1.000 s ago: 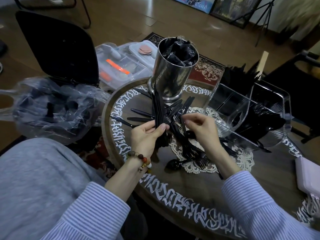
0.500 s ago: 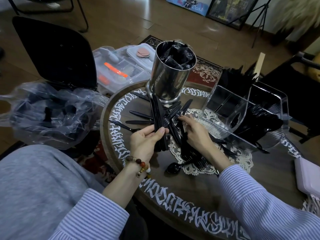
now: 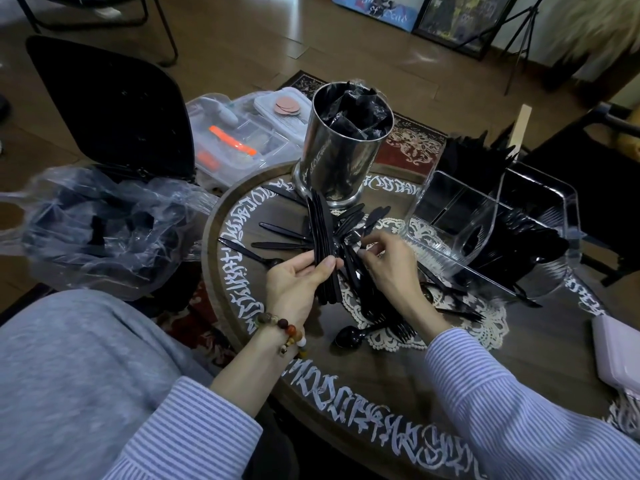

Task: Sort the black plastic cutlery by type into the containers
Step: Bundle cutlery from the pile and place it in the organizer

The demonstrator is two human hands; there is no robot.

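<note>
Several long black plastic knives [image 3: 322, 244] stand bunched in the left hand [image 3: 298, 285]; beside it the right hand [image 3: 388, 268] pinches another from the black cutlery pile [image 3: 374, 306]. Next, I judge: add it, then carry the bunch beyond to the clear plastic divided organizer [image 3: 460, 216].

canister [image 3: 341, 157]: shiny metal | cutlery [image 3: 323, 244]: glossy black plastic | organizer [image 3: 491, 233]: clear plastic | table [image 3: 391, 372]: dark wood

The left hand [image 3: 298, 282] is raised above the table's near-left part, thumb and curled fingers clamped round a bundle (beaded bracelet at the wrist). The right hand [image 3: 388, 268], just beside it, pinches with thumb and forefinger.
</note>
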